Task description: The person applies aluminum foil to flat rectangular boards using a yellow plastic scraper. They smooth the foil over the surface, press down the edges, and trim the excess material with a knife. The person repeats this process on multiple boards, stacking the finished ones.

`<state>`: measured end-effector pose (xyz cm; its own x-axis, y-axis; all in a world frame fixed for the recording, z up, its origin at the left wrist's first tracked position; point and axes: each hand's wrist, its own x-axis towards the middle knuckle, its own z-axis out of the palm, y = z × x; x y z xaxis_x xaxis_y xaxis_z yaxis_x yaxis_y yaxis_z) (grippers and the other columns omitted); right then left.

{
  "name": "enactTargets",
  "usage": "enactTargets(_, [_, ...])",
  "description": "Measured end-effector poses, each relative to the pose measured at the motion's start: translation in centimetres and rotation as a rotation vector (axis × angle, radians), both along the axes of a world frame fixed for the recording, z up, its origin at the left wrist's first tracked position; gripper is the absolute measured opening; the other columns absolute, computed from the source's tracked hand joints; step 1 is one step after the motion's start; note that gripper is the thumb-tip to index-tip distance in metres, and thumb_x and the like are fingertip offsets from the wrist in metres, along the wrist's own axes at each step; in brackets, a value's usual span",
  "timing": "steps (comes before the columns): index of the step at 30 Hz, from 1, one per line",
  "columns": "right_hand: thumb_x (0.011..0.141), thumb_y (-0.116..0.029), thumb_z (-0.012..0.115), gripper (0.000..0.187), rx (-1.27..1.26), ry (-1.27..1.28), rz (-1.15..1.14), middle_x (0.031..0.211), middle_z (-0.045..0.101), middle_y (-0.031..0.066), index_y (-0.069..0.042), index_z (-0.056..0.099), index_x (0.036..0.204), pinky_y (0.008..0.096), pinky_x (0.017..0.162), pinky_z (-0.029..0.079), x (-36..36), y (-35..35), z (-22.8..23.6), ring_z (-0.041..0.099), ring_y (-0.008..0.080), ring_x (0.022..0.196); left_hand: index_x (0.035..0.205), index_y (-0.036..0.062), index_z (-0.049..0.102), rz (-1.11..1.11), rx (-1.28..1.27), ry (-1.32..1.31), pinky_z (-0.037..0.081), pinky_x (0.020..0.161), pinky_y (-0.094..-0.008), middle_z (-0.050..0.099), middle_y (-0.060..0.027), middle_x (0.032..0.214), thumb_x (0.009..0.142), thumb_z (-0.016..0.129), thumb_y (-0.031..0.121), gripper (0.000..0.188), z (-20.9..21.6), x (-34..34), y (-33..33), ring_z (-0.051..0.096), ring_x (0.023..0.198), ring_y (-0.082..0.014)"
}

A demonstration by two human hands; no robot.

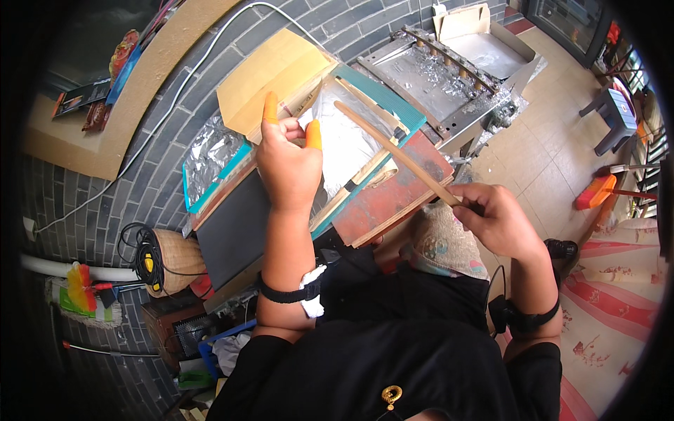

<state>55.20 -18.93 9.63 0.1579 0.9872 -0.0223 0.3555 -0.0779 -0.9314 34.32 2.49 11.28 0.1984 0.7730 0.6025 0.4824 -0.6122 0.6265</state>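
Clamping a wooden stick point(398, 154) in the right hand point(501, 219); left hand point(289, 167), thumb and forefinger apart

Beyond your worktop's point(425, 163) far edge, a grey brick wall point(196, 105) with pale joints wraps round to your left. Past its far left corner you have a tan ledge point(77, 149) under a dark window point(91, 31); a white pipe point(77, 267) runs low off the left edge. Off the right corner, beige floor tiles point(537, 151) carry 1 blue-grey stool point(621, 111), near 1 dark-framed glazed door point(569, 24). Light brightens those tiles.
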Motion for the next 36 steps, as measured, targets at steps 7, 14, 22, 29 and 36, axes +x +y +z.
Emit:
enactTargets(7, [0.088,-0.003,0.059,0.021,0.022,0.027,-0.004,0.067,0.054,0.0019,0.004,0.065,0.107,0.0259,0.054,0.043,-1.6,3.8,-1.5,0.051,0.0074,0.06,0.139,0.0017,0.042,-0.277,-0.227,-0.063,0.053,0.068,-0.0287,0.069,-0.0074,0.086,0.082,0.071,0.003,0.064,-0.8,0.9,-0.5,0.065,0.072,-0.0126])
enactTargets(14, [0.09,-0.003,0.057,0.025,0.052,0.075,-0.052,0.066,0.053,-0.0008,0.005,0.062,0.113,0.0246,0.052,0.04,-2.5,5.4,-3.3,0.048,0.0061,0.058,0.116,-0.0011,0.063,-0.18,-0.113,0.034,0.052,0.07,-0.0259,0.069,-0.0091,0.085,0.091,0.062,0.012,0.028,3.4,-2.3,3.1,0.064,0.074,-0.0112])
enactTargets(22, [0.091,-0.003,0.056,0.027,0.001,0.133,-0.041,0.068,0.054,-0.003,0.002,0.062,0.117,0.0214,0.05,0.036,-2.4,5.6,-2.7,0.044,0.0035,0.056,0.13,-0.002,0.051,0.034,0.126,0.533,0.045,0.097,-0.0386,0.056,-0.024,0.124,0.083,0.049,-0.003,0.047,2.9,-5.3,14.5,0.056,0.113,-0.0375])
enactTargets(29, [0.089,-0.002,0.057,0.026,-0.021,0.113,-0.037,0.067,0.054,-0.0002,0.003,0.062,0.114,0.0236,0.051,0.039,-2.1,4.9,-2.1,0.046,0.0055,0.056,0.133,-0.0018,0.047,0.208,0.367,0.849,0.044,0.1,-0.0374,0.053,-0.0212,0.13,0.085,0.049,0.004,0.049,-2.4,-6.9,19.6,0.052,0.119,-0.035])
enactTargets(36, [0.086,-0.001,0.059,0.023,-0.035,0.199,-0.102,0.066,0.054,0.003,0.004,0.063,0.108,0.0288,0.055,0.042,-1.9,4.4,-1.9,0.048,0.009,0.058,0.099,0.0058,0.068,0.232,0.216,0.767,0.053,0.079,-0.0418,0.067,-0.0135,0.101,0.081,0.054,0.006,0.023,0.5,-5.5,16.1,0.066,0.089,-0.032])
